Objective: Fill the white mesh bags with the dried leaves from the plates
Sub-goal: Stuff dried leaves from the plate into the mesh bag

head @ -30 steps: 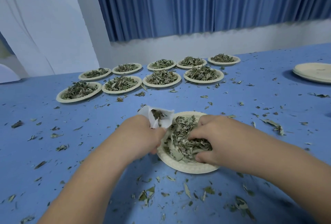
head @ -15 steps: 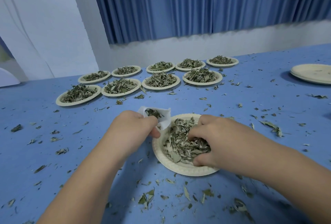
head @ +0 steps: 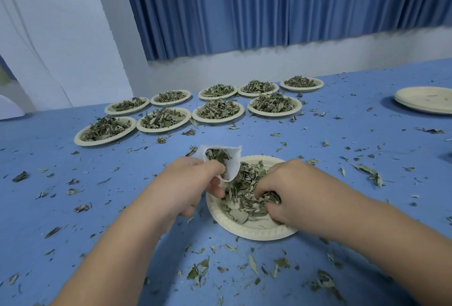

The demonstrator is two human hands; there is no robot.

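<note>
I watch my left grip [head: 190, 183] pinch a small white mesh bag [head: 233, 166] over the round cream paper plate's [head: 259, 233] left rim; my right grip [head: 291, 188] clutches its dried green leaves [head: 244, 188].

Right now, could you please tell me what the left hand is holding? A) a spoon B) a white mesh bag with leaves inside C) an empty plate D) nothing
B: the left hand grips the white mesh bag, dried leaves showing in its open mouth.

bag [head: 231, 167]: shifting over the plate [head: 256, 232] rim, closer to the right fingers [head: 265, 184]
left hand [head: 193, 183]: edging toward the plate
right hand [head: 288, 188]: curling fingers tighter round leaves [head: 244, 190]
</note>
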